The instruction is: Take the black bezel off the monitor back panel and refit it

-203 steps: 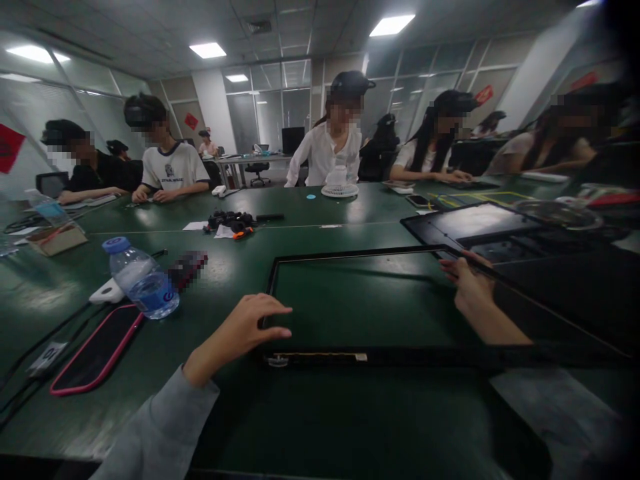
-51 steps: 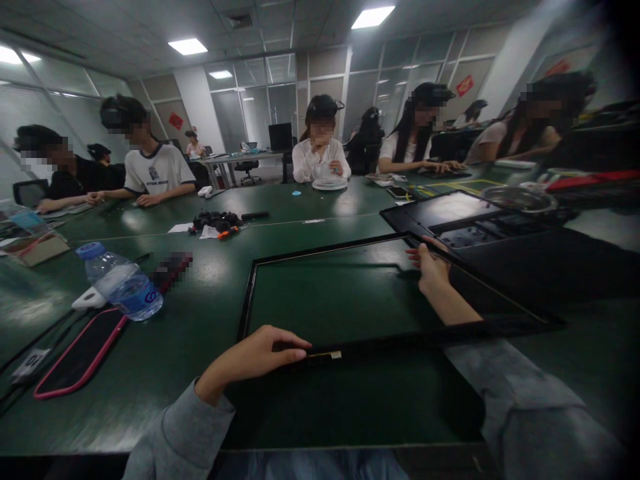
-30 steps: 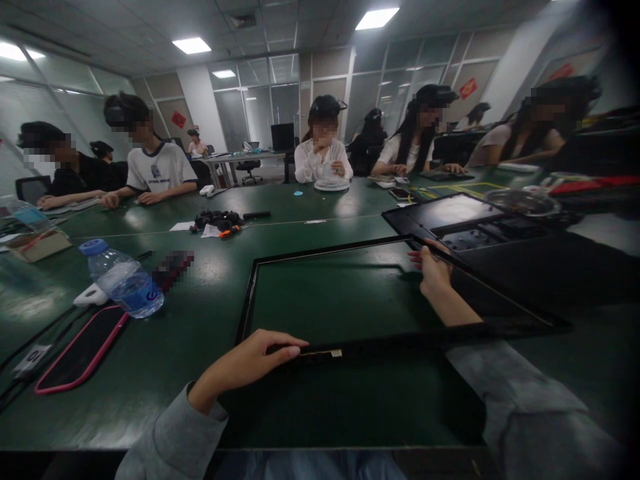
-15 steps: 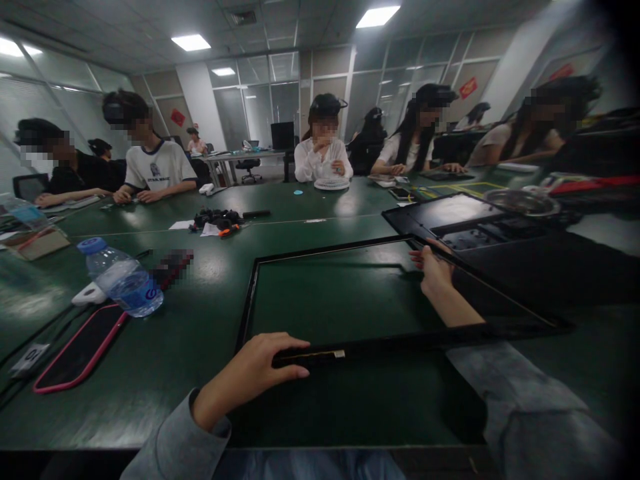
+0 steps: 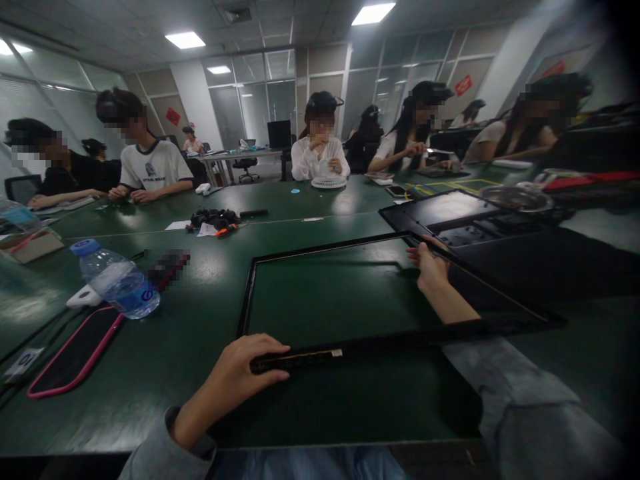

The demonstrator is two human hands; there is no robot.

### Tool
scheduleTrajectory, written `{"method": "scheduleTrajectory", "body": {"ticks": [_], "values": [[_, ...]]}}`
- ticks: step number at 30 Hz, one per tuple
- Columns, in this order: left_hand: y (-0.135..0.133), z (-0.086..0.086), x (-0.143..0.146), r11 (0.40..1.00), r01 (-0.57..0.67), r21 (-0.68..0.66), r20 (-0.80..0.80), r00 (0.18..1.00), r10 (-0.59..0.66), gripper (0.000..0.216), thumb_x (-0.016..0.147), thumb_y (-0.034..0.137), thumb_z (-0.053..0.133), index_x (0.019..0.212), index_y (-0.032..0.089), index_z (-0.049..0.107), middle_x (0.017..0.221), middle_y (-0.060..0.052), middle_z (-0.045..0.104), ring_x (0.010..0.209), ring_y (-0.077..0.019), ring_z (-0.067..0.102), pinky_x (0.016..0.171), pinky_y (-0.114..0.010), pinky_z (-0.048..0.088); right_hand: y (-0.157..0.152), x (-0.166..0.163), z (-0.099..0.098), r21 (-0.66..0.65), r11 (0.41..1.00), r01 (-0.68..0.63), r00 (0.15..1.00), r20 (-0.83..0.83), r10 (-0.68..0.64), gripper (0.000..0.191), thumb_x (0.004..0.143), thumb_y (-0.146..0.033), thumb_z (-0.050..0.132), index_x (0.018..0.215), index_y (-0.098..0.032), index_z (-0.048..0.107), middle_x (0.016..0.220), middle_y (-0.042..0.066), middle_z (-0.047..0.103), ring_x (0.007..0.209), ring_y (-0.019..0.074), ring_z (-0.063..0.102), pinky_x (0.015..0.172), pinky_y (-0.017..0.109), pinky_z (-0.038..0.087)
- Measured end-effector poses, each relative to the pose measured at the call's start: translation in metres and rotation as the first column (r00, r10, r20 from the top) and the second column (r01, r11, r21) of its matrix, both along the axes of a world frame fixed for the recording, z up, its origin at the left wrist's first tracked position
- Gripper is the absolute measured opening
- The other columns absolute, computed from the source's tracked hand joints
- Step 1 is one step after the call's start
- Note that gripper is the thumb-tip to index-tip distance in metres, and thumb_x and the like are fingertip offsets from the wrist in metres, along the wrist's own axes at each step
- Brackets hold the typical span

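A thin black rectangular frame (image 5: pixel 380 344), which looks like a monitor bezel, is held tilted above the green table in front of me. Fingers above and thumb below, my left hand (image 5: pixel 243 365) pinches its near left corner. A small pale tag (image 5: pixel 337 353) sits on the near rail, just right of those fingertips. My right hand (image 5: pixel 433 270) reaches up through the opening and is closed around the far rail near its upper corner. The frame hides part of the right forearm.
To the left are a tilted water bottle (image 5: pixel 117 280), a red-rimmed phone (image 5: pixel 75 353) and cables. A dark panel (image 5: pixel 445 212) and a metal bowl (image 5: pixel 515 198) lie at the right. A dark cluster of parts (image 5: pixel 214 220) lies farther back. Several people sit around the table (image 5: pixel 190 373).
My left hand has slid left along the near rail toward the corner. My right hand keeps its hold on the far rail. The whole view has shifted slightly.
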State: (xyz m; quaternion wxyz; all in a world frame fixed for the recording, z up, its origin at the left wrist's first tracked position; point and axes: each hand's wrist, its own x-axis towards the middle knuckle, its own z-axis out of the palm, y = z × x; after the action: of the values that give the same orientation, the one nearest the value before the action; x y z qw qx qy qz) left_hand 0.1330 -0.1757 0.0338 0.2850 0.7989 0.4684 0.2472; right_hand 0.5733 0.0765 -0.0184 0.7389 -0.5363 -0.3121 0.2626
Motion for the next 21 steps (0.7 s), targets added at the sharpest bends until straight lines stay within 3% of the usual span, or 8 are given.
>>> {"method": "scheduleTrajectory", "body": {"ticks": [10,21], "values": [[-0.001,-0.005,-0.001,0.999,-0.039,0.009,0.038,0.999,0.039,0.037,0.089,0.049,0.069,0.116,0.025,0.075,0.113,-0.007,0.076,0.104,-0.0220,0.070,0.094,-0.037,0.055,0.000,0.001,0.000,-0.012,1.000,0.005,1.000,0.012,-0.004,0.037,0.085,-0.028,0.066,0.121,-0.025,0.062,0.068,-0.002,0.066,0.060,0.0094,0.061,0.051,0.013,0.040],[0.002,-0.011,-0.004,0.995,0.037,0.091,0.070,0.997,-0.044,0.027,0.094,0.040,0.066,0.114,0.024,0.074,0.111,-0.007,0.075,0.103,-0.0191,0.069,0.091,-0.033,0.055,0.003,0.004,-0.003,-0.014,1.000,-0.003,1.000,0.022,0.004,0.038,0.087,-0.023,0.061,0.126,-0.024,0.061,0.070,-0.001,0.067,0.060,0.0086,0.061,0.051,0.013,0.041]]}}
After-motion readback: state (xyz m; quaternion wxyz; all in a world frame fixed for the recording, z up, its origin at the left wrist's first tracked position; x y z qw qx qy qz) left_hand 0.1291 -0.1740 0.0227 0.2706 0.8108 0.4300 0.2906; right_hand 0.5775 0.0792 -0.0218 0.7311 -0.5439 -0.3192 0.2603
